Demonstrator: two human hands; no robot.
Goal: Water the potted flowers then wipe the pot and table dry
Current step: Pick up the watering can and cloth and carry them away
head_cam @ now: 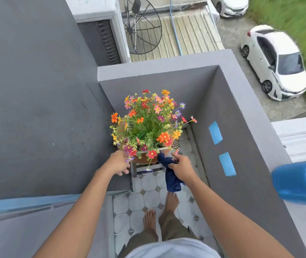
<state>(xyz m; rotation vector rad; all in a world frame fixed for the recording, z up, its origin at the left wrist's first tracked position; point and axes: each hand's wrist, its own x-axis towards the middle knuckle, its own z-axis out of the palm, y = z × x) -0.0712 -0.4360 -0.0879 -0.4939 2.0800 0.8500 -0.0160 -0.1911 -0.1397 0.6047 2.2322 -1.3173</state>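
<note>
While bare feet (159, 211) stand on the tiled floor (148, 192), the right hand (183, 167) has its fingers clamped on a dark blue cloth (172, 180), pressed against the terracotta pot (144, 158). Left hand (118, 162) cups the pot's other side, fingers curled. Flowers (148, 123) sit on a small desk (148, 167); blue watering can (299, 181) rests on the ledge to the right.

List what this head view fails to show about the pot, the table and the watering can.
- Pot: only a strip of its brown side shows; the flowers hide the rim and soil.
- Table: top hidden by flowers and pot, so wetness cannot be judged.
- Blue watering can: cut off by the right edge and blurred.
- Left hand: fingertips hidden behind blooms, contact with the pot unclear.
- Right hand grips the dark cloth.
</note>
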